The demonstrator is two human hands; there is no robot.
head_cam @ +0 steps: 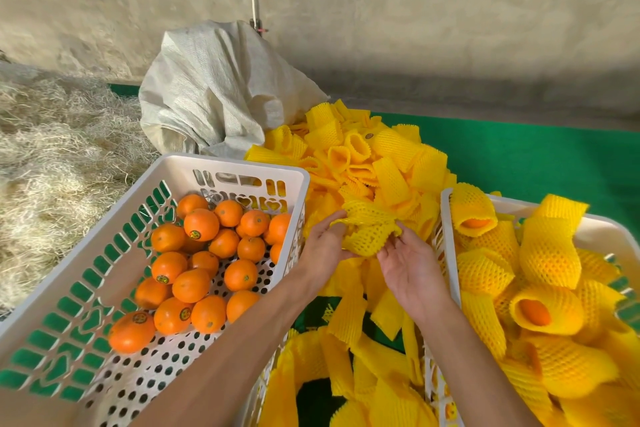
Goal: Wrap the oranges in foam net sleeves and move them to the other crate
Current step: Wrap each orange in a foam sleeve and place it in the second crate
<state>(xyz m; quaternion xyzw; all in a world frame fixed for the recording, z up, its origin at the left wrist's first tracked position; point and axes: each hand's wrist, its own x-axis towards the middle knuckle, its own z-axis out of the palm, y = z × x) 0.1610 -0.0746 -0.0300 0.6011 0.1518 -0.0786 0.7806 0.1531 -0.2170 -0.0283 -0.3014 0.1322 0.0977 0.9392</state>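
Between the two crates I hold one yellow foam net sleeve (369, 230). My left hand (323, 253) grips its left end, and my right hand (410, 269) pinches its right edge, palm turned up. No orange shows inside this sleeve. Several bare oranges (202, 258) lie in the white crate (239, 166) at the left. The white crate at the right (446, 218) holds several oranges wrapped in sleeves (540, 308).
A heap of loose yellow sleeves (374, 163) covers the green mat (519, 156) beyond my hands and spills down between the crates. A white woven sack (214, 87) slumps behind the left crate. Dry straw (52, 156) lies at the far left.
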